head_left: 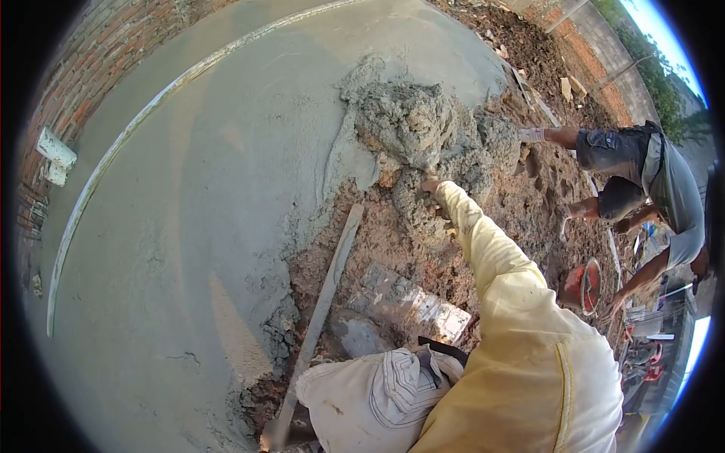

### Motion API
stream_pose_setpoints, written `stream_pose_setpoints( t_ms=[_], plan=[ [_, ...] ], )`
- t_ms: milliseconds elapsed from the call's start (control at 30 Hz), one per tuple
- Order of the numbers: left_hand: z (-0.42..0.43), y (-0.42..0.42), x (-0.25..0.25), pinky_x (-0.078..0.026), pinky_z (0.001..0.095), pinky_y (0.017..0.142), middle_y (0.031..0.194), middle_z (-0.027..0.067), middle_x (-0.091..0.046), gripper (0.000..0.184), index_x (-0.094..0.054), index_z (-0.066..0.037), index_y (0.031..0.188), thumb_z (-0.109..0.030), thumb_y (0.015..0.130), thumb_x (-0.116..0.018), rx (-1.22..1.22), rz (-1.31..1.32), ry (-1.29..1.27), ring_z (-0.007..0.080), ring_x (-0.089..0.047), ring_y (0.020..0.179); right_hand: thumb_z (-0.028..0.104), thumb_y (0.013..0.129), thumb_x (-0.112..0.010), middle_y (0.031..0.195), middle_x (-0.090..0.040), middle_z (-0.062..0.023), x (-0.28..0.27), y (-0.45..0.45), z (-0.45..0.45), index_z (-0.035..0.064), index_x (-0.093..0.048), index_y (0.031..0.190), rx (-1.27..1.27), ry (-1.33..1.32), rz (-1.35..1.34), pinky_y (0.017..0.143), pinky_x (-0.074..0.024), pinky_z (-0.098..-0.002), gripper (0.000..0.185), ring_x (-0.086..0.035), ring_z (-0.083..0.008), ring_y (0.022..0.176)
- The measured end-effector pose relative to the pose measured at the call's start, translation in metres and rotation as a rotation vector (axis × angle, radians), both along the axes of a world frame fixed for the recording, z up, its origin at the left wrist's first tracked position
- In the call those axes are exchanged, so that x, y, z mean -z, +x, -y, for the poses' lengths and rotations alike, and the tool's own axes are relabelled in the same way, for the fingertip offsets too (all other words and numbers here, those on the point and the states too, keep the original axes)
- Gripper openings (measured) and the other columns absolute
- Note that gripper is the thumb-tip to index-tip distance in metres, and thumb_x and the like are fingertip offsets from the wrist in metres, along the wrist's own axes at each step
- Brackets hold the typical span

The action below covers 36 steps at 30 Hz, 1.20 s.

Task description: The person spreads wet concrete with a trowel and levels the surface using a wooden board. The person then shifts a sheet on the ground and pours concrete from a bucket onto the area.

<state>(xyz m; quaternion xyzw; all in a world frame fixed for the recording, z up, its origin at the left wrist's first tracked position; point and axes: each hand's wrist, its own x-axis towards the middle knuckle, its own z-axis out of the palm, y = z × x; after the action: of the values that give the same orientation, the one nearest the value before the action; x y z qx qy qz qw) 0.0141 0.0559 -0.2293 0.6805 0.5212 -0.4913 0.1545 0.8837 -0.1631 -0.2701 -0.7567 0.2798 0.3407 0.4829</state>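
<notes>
My right hand (pixel 431 186), at the end of a yellow sleeve, is closed around the short handle of what looks like a trowel. Its blade (pixel 425 157) is smeared grey and pressed against a lumpy heap of wet mortar (pixel 404 117). The heap lies where the smooth wet screed (pixel 196 174) meets rough brown soil. Below my forearm, more mortar clumps sit on the soil. My left hand cannot be made out. A long wooden straightedge (pixel 328 291) slants along the screed's edge, close to my light shorts (pixel 362 396).
A co-worker (pixel 649 174) in dark shorts bends over the soil on the right. Close by is a red-and-black bucket (pixel 581 286). A block (pixel 408 302) lies near my legs. A pale strip (pixel 143 113) curves across the screed beside a brick wall (pixel 91 68) and white pipe (pixel 56 156).
</notes>
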Motion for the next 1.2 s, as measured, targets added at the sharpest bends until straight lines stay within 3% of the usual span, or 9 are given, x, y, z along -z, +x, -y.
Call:
stream_pose_setpoints(
  t_ms=[267, 367, 500, 667, 700, 933, 1000, 1033, 1200],
  plan=[
    [0.01, -0.01, 0.008, -0.041, 0.0531, 0.092, 0.116, 0.0153, -0.053, 0.05, -0.056, -0.017, 0.119, -0.044, 0.078, -0.061, -0.09, 0.174, 0.126, 0.0366, -0.051, 0.11, 0.038, 0.075, -0.078, 0.089, -0.066, -0.0109, -0.061, -0.072, -0.034, 0.0035, -0.038, 0.138, -0.56, -0.374, 0.223, 0.065, -0.051, -0.0372, 0.083, -0.062, -0.0209, 0.074],
    [0.038, -0.039, 0.02, -0.041, 0.0519, 0.092, 0.112, 0.0144, -0.053, 0.05, -0.059, -0.016, 0.117, -0.043, 0.075, -0.063, -0.136, 0.312, 0.237, 0.0357, -0.051, 0.109, 0.045, 0.079, -0.072, 0.096, -0.065, -0.0114, -0.021, -0.036, -0.035, 0.0014, -0.046, 0.131, -1.336, -0.622, 0.227, 0.071, -0.0484, -0.0325, 0.073, -0.06, -0.0188, 0.079],
    [0.074, -0.06, 0.017, -0.04, 0.0499, 0.094, 0.109, 0.0118, -0.054, 0.048, -0.062, -0.018, 0.115, -0.042, 0.074, -0.064, -0.09, 0.5, 0.323, 0.0335, -0.051, 0.107, 0.033, 0.085, -0.072, 0.114, -0.064, -0.012, 0.025, -0.067, -0.139, -0.0044, -0.048, 0.13, -1.293, 0.102, 0.309, 0.1, -0.0438, -0.0341, 0.064, -0.061, -0.0221, 0.107],
    [0.066, -0.058, 0.014, -0.041, 0.0493, 0.095, 0.113, 0.0122, -0.054, 0.059, -0.061, -0.016, 0.117, -0.04, 0.065, -0.074, -0.21, 0.568, 0.247, 0.035, -0.049, 0.111, 0.032, 0.087, -0.065, 0.074, -0.057, -0.0027, -0.116, -0.295, -0.374, 0.0092, -0.054, 0.1, -1.246, 0.287, -0.281, 0.045, -0.0444, -0.0313, 0.029, -0.056, -0.0155, 0.056],
    [0.062, -0.055, 0.006, -0.04, 0.0489, 0.097, 0.114, 0.0116, -0.054, 0.057, -0.061, -0.016, 0.117, -0.042, 0.066, -0.072, -0.246, 0.592, 0.232, 0.0341, -0.049, 0.112, 0.035, 0.088, -0.062, 0.065, -0.048, -0.0006, -0.123, -0.336, -0.414, 0.0137, -0.047, 0.086, -1.279, 0.297, -0.26, 0.035, -0.0317, -0.0287, 0.026, -0.044, -0.0119, 0.044],
    [0.067, -0.07, 0.015, -0.038, 0.0502, 0.097, 0.116, 0.0123, -0.055, 0.064, -0.062, -0.013, 0.114, -0.052, 0.064, -0.073, -0.294, 0.718, 0.284, 0.0344, -0.049, 0.115, 0.044, 0.085, -0.061, 0.054, -0.051, -0.0045, -0.085, -0.543, -0.669, 0.0079, -0.056, 0.076, -1.703, 0.118, 0.344, 0.039, -0.0333, -0.0383, 0.037, -0.045, -0.02, 0.039],
    [0.068, -0.073, 0.021, -0.039, 0.0504, 0.096, 0.116, 0.0127, -0.055, 0.063, -0.062, -0.015, 0.113, -0.053, 0.064, -0.073, -0.404, 0.718, 0.26, 0.0351, -0.049, 0.113, 0.041, 0.082, -0.065, 0.097, -0.068, -0.0217, -0.088, -0.621, -0.712, 0.0031, -0.065, 0.107, -1.629, -0.235, 0.785, 0.076, -0.0526, -0.044, 0.045, -0.067, -0.0327, 0.092],
    [0.064, -0.075, 0.02, -0.037, 0.0511, 0.097, 0.115, 0.0129, -0.055, 0.061, -0.064, -0.016, 0.111, -0.054, 0.063, -0.072, -0.386, 0.748, 0.273, 0.036, -0.049, 0.112, 0.038, 0.083, -0.066, 0.122, -0.061, -0.0226, -0.038, -0.627, -0.76, 0.0041, -0.058, 0.124, -1.717, -0.231, 0.774, 0.095, -0.0468, -0.0446, 0.054, -0.058, -0.0351, 0.116],
    [0.065, -0.086, 0.035, -0.035, 0.0534, 0.096, 0.112, 0.0113, -0.055, 0.057, -0.065, -0.016, 0.107, -0.052, 0.063, -0.072, -0.4, 0.83, 0.275, 0.0347, -0.05, 0.107, 0.023, 0.092, -0.051, 0.13, -0.057, -0.0155, -0.059, -0.694, -0.768, 0.0099, -0.051, 0.131, -1.751, -0.399, 0.913, 0.098, -0.0473, -0.0443, 0.041, -0.058, -0.0329, 0.116]
  ],
)
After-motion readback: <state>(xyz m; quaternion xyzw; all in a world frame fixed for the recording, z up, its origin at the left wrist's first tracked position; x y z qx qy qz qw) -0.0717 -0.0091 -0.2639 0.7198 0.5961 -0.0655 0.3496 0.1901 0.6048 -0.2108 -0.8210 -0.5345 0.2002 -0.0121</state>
